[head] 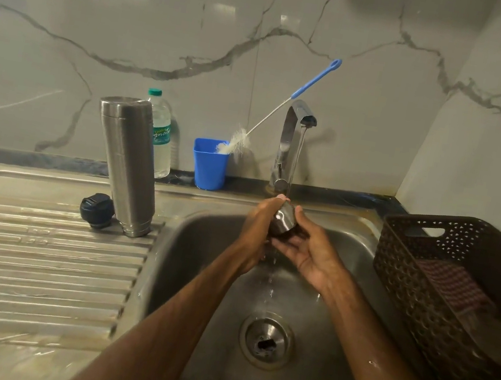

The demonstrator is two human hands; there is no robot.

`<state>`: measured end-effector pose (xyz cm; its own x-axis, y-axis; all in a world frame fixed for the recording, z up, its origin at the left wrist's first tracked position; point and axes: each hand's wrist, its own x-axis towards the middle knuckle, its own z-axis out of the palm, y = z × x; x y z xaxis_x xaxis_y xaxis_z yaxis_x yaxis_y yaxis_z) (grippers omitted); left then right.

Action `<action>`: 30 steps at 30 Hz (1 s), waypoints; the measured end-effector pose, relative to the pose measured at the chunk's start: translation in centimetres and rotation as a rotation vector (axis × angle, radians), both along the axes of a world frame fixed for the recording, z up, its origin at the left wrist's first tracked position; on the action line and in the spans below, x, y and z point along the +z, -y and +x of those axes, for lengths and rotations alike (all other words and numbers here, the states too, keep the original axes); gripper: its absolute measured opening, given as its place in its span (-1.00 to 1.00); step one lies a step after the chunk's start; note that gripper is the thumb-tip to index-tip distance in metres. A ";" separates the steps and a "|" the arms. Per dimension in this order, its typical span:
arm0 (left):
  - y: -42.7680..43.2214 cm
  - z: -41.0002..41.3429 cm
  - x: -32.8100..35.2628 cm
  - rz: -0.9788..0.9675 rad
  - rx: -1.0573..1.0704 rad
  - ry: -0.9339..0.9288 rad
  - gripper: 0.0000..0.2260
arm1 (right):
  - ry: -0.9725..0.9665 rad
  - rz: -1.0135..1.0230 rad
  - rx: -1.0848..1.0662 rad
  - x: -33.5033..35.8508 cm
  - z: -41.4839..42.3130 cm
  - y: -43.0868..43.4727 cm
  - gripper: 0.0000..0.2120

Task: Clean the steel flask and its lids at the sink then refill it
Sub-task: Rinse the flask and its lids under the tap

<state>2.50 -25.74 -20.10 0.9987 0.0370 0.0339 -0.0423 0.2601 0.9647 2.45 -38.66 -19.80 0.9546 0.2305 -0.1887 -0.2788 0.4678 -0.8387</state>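
Note:
The tall steel flask (pixel 126 162) stands upside down on the ribbed drainboard, left of the basin. A black inner lid (pixel 96 210) lies beside its base. Over the sink basin (pixel 339 304), both hands hold the steel cup lid (pixel 283 221) under the running tap (pixel 294 137). My left hand (pixel 258 224) wraps the lid from the left. From below and to the right, my right hand (pixel 308 249) cups it. Water streams past the lid down to the drain (pixel 266 340).
A plastic water bottle (pixel 161 138) stands behind the flask. A blue cup (pixel 209 164) holding a blue-handled bottle brush (pixel 291 97) sits at the back wall. A dark woven basket (pixel 457 291) with a cloth inside sits right of the basin.

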 end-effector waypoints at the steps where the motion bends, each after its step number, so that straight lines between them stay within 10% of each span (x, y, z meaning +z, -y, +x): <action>1: -0.1 -0.2 0.0 0.058 -0.015 0.030 -0.66 | -0.042 0.049 -0.006 0.1 -0.1 -0.1 -0.55; 15: 1.9 1.1 -2.5 0.633 0.336 0.584 -0.74 | -0.119 0.327 -0.025 0.3 -0.5 -1.0 -0.63; 22: 0.2 0.9 -2.1 0.595 0.324 0.407 -0.51 | -0.147 0.279 -0.011 0.4 -0.6 -1.1 -0.63; 30: -0.1 0.8 -1.1 0.521 0.184 0.361 -0.75 | -0.112 0.261 -0.060 0.5 -0.6 -0.9 -0.61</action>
